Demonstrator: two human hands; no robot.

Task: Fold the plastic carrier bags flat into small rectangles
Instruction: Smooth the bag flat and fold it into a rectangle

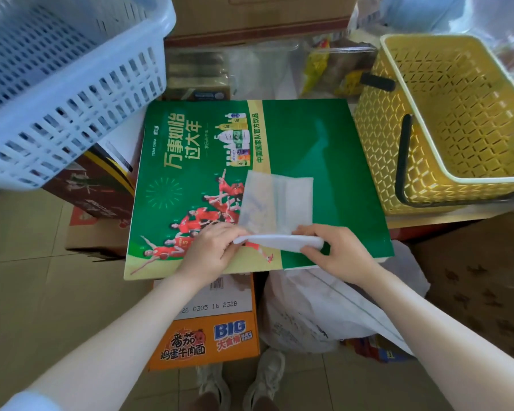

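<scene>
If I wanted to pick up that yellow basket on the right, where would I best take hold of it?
Probably by the black handle, from above. It lies folded down against the near wall of the yellow basket, so swing it up first. The basket sits upright with its mouth open, so nothing blocks a hand coming down. The latticed walls look a poorer hold for fingers.

Head camera looks steeply down, close overhead.
</scene>
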